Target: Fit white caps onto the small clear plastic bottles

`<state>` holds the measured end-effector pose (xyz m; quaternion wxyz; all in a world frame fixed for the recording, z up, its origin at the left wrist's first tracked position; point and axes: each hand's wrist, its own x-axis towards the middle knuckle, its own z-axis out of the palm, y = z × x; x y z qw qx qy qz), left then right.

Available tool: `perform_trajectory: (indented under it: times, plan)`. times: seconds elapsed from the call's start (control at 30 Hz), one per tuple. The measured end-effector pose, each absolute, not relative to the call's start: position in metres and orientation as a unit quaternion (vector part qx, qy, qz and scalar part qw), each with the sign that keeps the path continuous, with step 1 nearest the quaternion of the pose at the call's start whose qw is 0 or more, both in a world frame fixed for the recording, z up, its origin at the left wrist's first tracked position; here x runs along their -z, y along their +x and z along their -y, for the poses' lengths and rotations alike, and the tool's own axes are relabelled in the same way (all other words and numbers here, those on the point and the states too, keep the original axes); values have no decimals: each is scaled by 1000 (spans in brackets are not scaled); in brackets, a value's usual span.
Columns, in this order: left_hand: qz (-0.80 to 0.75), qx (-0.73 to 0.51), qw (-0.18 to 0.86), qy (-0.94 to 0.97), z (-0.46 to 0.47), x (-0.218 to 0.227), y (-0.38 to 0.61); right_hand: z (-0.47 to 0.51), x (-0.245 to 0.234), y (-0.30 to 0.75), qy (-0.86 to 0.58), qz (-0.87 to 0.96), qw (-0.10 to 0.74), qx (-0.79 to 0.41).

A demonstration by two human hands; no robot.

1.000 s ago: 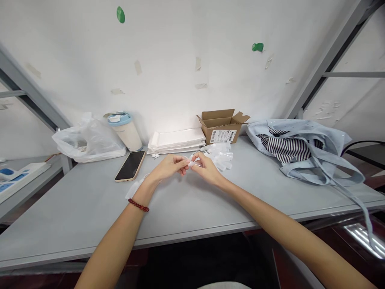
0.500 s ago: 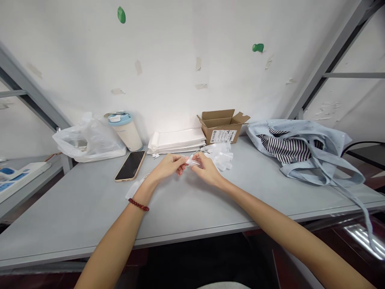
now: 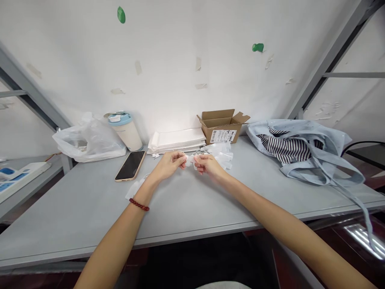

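My left hand [image 3: 168, 165] and my right hand [image 3: 208, 165] meet over the middle of the grey table [image 3: 186, 204], fingers pinched together on a small white piece [image 3: 189, 160] held between them. A red bead bracelet [image 3: 138, 205] sits on my left wrist. Just behind my right hand lies a pile of clear plastic pieces [image 3: 221, 154]. More white material [image 3: 134, 188] shows on the table under my left forearm.
Along the wall stand a stack of white sheets [image 3: 177, 140], an open cardboard box [image 3: 222, 126], a lidded cup [image 3: 126, 130] and a clear plastic bag [image 3: 87, 140]. A phone [image 3: 130, 165] lies face up at left. A blue cloth bag [image 3: 303, 148] spreads at right.
Both hands have shifted slightly away from me toward the wall, and my right hand has closed in more tightly on the small white piece.
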<state>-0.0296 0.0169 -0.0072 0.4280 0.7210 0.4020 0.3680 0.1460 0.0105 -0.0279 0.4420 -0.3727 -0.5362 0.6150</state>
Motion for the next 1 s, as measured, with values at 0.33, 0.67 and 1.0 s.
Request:
perform_trajectory:
  times: [0.33, 0.67, 1.0]
  plan:
    - [-446, -319, 512, 662, -15, 4, -30, -12, 32, 145, -381, 643, 483, -455]
    - [-446, -331, 520, 649, -17, 7, -32, -16, 29, 151, -354, 611, 457, -541]
    - [-461, -333, 467, 677, -8, -2, -26, -14, 24, 154, -333, 526, 409, -667]
